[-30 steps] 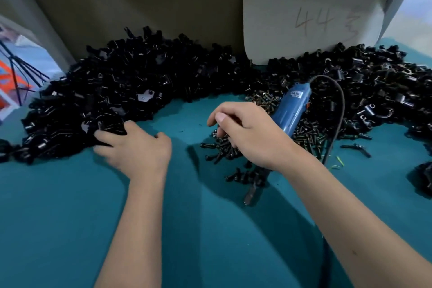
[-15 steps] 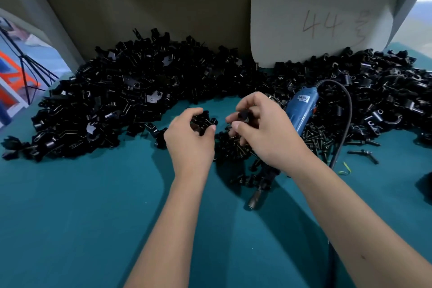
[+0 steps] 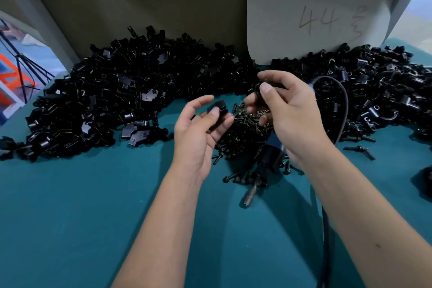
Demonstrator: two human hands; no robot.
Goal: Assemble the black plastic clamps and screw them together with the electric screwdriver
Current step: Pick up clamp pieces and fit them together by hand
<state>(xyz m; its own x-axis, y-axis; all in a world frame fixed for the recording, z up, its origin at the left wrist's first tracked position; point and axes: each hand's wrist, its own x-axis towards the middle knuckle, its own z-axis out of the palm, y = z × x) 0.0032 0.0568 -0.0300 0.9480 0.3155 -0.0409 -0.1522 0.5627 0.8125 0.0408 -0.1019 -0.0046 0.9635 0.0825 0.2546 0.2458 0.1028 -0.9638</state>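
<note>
Clamp halves held above the screws (image 3: pixel 243 124); "44" is pencilled on the card (image 3: pixel 318 14).
A black clamp piece (image 3: pixel 218 109) is pinched by the left hand (image 3: pixel 198 128); another piece (image 3: pixel 258 93), mostly hidden, is gripped by the right hand (image 3: pixel 289 114), which covers much of the electric screwdriver (image 3: pixel 266 161).

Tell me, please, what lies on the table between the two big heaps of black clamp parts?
In the head view, a pile of dark screws lies there, with the electric screwdriver resting on its near edge.

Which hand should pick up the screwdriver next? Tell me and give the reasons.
Right. The right hand is directly above the electric screwdriver, which lies on the table under its wrist. The left hand is farther away and grips a black clamp piece. The right hand first has to free its own piece.
</note>
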